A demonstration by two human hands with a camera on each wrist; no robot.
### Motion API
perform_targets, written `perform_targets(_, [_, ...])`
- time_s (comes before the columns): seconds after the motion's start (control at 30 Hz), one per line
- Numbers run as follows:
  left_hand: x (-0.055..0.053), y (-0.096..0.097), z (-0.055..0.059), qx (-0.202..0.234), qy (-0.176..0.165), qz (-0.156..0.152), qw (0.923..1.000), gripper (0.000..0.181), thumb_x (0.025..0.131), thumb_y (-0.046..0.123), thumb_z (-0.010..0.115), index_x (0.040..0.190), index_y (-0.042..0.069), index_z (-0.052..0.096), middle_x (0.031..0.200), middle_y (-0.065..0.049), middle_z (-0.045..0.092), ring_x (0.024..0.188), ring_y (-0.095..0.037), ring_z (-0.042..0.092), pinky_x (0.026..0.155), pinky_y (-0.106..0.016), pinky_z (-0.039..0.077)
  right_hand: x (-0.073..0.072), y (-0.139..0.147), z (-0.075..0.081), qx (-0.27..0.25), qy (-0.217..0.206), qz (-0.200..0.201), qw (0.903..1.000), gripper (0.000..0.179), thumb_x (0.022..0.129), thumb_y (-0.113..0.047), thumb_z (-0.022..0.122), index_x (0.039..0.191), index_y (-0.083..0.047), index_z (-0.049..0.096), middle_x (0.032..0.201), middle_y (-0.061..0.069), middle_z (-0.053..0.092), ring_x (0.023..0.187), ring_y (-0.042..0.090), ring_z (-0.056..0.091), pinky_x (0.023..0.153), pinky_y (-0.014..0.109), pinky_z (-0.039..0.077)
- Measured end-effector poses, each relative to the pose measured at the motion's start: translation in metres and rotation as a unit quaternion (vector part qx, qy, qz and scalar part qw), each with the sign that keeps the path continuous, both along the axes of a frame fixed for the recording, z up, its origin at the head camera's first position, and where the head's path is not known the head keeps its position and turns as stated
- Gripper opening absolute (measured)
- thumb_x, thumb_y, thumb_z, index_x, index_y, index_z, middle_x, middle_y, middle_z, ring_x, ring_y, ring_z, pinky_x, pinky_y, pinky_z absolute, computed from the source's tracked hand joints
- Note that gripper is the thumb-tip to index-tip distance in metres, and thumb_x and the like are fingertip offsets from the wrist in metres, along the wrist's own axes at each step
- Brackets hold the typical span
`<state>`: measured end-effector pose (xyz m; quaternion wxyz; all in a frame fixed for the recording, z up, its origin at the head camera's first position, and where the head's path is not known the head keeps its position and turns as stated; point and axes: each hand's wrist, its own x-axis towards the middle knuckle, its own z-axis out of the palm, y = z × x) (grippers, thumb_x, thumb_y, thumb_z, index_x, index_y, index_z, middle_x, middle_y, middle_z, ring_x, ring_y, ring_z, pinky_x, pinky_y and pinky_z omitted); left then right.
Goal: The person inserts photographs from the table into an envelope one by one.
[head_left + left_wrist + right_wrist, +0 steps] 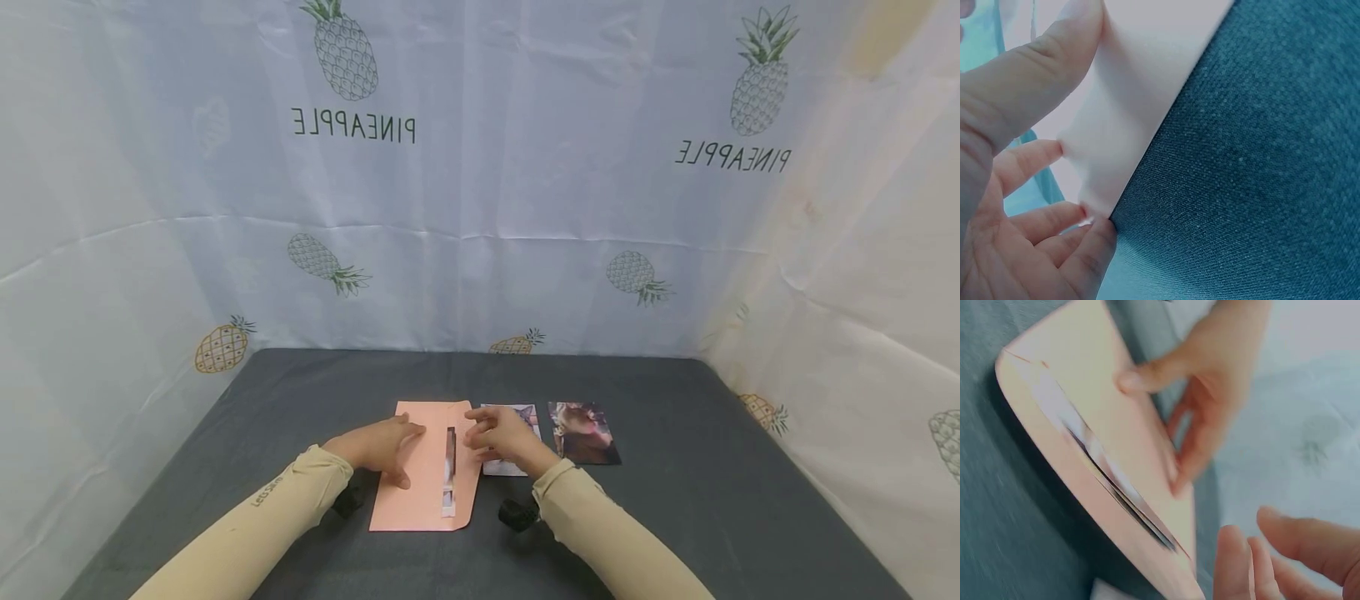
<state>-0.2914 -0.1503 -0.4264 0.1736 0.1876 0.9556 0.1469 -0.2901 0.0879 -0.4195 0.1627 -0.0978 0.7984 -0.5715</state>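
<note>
A salmon-orange envelope lies on the dark table, its long opening toward the right and its flap folded outward. Through the opening shows a narrow strip of photos. My left hand rests on the envelope's left part with thumb and fingers spread; in the left wrist view the thumb lies on the paper and the fingertips press near its edge. Over the flap side hovers my right hand, fingers loosely bent and holding nothing, as the right wrist view also shows.
A cat photo lies right of the envelope, partly behind my right hand. Farther right lies another photo in reddish-brown tones. A pineapple-printed curtain hangs behind and beside the dark table.
</note>
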Motion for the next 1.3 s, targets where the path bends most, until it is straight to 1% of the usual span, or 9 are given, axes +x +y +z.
perform_targets(0.1, [0.001,0.0,0.0,0.002,0.003,-0.003,1.0,0.088,0.068,0.026,0.088,0.144,0.009,0.045,0.156,-0.02,0.029,0.144,-0.036,0.029,0.112,-0.054,0.03,-0.006,0.018,0.006,-0.015,0.01,0.011,0.9998,0.05,0.088,-0.002,0.066,0.135,0.008,0.049,0.101,0.019,0.067,0.091,0.03,0.069,0.078,0.046,0.057])
perform_targets(0.17, [0.001,0.0,-0.001,0.003,0.005,-0.008,0.9999,0.088,0.069,0.026,0.088,0.144,0.009,0.045,0.156,-0.02,0.03,0.144,-0.036,0.029,0.112,-0.054,0.03,-0.01,0.032,0.009,-0.017,0.014,0.009,0.9997,0.05,0.09,-0.005,0.065,0.135,0.008,0.049,0.104,0.02,0.067,0.096,0.034,0.068,0.083,0.048,0.056])
perform_targets(0.27, [0.001,-0.001,-0.001,0.003,0.007,-0.015,0.9999,0.088,0.069,0.026,0.088,0.144,0.008,0.045,0.155,-0.019,0.031,0.144,-0.035,0.028,0.112,-0.054,0.03,-0.017,0.053,0.013,-0.013,0.01,-0.012,0.9998,0.049,0.092,-0.009,0.064,0.136,0.005,0.049,0.11,0.02,0.066,0.105,0.037,0.065,0.088,0.049,0.054])
perform_targets(0.43, [0.0,-0.001,0.0,-0.002,0.007,-0.015,0.9999,0.088,0.07,0.027,0.087,0.144,0.008,0.044,0.156,-0.018,0.03,0.145,-0.035,0.027,0.112,-0.053,0.03,-0.031,0.091,0.019,-0.006,0.0,-0.05,0.9987,0.048,0.094,-0.013,0.063,0.139,-0.001,0.049,0.126,0.025,0.058,0.115,0.039,0.059,0.092,0.05,0.051])
perform_targets(0.6, [0.0,0.0,0.0,-0.004,0.006,-0.013,0.9999,0.088,0.069,0.026,0.088,0.144,0.008,0.045,0.155,-0.018,0.031,0.145,-0.035,0.028,0.113,-0.053,0.03,-0.044,0.133,0.021,0.018,0.023,-0.052,0.9982,0.051,0.095,-0.018,0.062,0.14,0.0,0.046,0.134,0.028,0.053,0.12,0.043,0.056,0.096,0.053,0.048])
perform_targets(0.67, [0.001,0.0,0.0,-0.005,0.006,-0.013,0.9999,0.088,0.069,0.026,0.088,0.144,0.008,0.045,0.155,-0.019,0.031,0.144,-0.035,0.028,0.112,-0.053,0.03,-0.049,0.149,0.019,0.022,0.028,-0.05,0.9982,0.054,0.096,-0.02,0.061,0.142,0.001,0.043,0.136,0.03,0.05,0.122,0.044,0.054,0.097,0.054,0.047])
perform_targets(0.87, [0.001,-0.001,0.0,-0.005,0.007,-0.013,0.9999,0.088,0.069,0.026,0.088,0.143,0.008,0.045,0.155,-0.019,0.032,0.144,-0.035,0.028,0.113,-0.053,0.03,-0.059,0.186,0.007,0.012,0.014,-0.066,0.9976,0.061,0.097,-0.018,0.059,0.146,0.006,0.033,0.143,0.033,0.041,0.129,0.047,0.045,0.103,0.055,0.042])
perform_targets(1.07, [0.002,-0.001,0.002,-0.004,0.005,-0.012,0.9999,0.087,0.069,0.025,0.088,0.143,0.007,0.045,0.155,-0.02,0.031,0.144,-0.036,0.029,0.113,-0.053,0.029,-0.063,0.205,-0.006,0.038,0.018,-0.078,0.9961,0.058,0.098,-0.01,0.055,0.144,0.014,0.03,0.134,0.033,0.05,0.126,0.044,0.049,0.097,0.05,0.048])
perform_targets(1.3, [0.002,-0.001,0.002,-0.005,0.003,-0.015,0.9999,0.088,0.07,0.026,0.087,0.144,0.008,0.044,0.156,-0.02,0.029,0.144,-0.036,0.028,0.112,-0.053,0.03,-0.062,0.215,-0.016,0.076,-0.005,-0.1,0.9921,0.057,0.096,-0.006,0.056,0.143,0.014,0.032,0.13,0.03,0.056,0.119,0.035,0.058,0.096,0.047,0.049])
